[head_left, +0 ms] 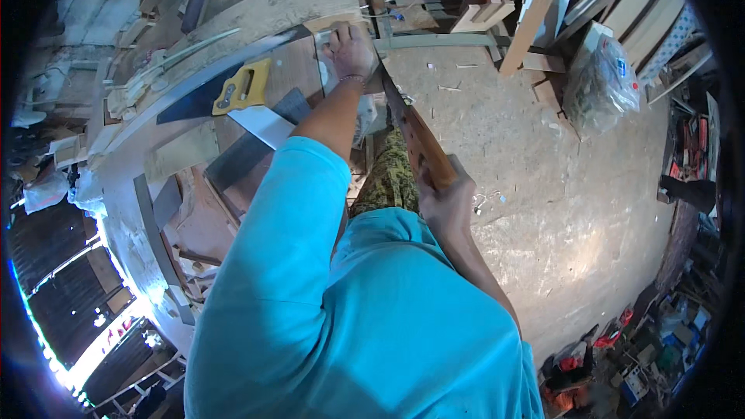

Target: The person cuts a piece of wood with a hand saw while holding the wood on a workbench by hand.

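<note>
Right hand grips the wooden-handled handsaw, blade just right of the pale board. Left hand lies open on that board. Looks mid-cut; no severed piece visible at blade, cut depth and remainder can't tell.

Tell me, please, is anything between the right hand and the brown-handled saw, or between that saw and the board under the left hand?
Nothing visible. The right hand holds the brown-handled saw; its blade runs just right of the left hand. Whether it touches the board, I cannot tell.
</note>
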Motion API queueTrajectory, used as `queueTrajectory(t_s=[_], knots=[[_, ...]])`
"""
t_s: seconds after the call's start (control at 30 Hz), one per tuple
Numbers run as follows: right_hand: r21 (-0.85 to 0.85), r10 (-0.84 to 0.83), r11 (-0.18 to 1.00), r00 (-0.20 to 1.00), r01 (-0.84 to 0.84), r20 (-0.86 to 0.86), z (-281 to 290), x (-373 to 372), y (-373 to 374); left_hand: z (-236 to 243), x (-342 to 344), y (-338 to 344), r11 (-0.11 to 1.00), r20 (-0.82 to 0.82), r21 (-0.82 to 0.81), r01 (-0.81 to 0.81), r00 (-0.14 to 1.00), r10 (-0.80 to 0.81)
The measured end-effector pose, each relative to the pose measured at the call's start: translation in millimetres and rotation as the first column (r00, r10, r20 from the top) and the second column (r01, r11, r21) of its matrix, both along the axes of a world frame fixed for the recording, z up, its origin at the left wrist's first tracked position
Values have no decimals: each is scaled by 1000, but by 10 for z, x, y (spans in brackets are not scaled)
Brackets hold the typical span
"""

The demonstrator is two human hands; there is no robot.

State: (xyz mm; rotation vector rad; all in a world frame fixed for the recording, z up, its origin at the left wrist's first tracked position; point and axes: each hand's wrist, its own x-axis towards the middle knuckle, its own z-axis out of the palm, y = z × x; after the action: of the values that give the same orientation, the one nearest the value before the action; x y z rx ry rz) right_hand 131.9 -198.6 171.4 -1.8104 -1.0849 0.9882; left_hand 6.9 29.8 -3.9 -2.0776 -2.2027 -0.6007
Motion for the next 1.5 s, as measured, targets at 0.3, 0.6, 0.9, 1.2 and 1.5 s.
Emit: queueTrajectory(t_s=[0.3, 0.6, 0.9, 1.2, 1.5], knots=[[70, 4, 998, 1000, -5, 24, -45, 35, -15, -25, 33, 5, 996, 27, 83, -18, 1000, 16], [6, 45, 999, 988, -46, 149, -140, -27, 303, 103, 144, 4, 1000, 14, 12, 27, 1000, -27], [-77, 14, 997, 990, -3, 142, -178, 259, -210, 75, 35, -7, 1000, 19, -24, 0, 1000, 0], [-83, -112, 992, 966, 95, -234, -510, 237, 94, 50, -44, -14, 998, 129, -7, 67, 989, -66], [-33, -48, 999, 948, 40, -316, -681, 195, 262, 443, -243, -297, 957, 199, 120, 265, 938, -285]])
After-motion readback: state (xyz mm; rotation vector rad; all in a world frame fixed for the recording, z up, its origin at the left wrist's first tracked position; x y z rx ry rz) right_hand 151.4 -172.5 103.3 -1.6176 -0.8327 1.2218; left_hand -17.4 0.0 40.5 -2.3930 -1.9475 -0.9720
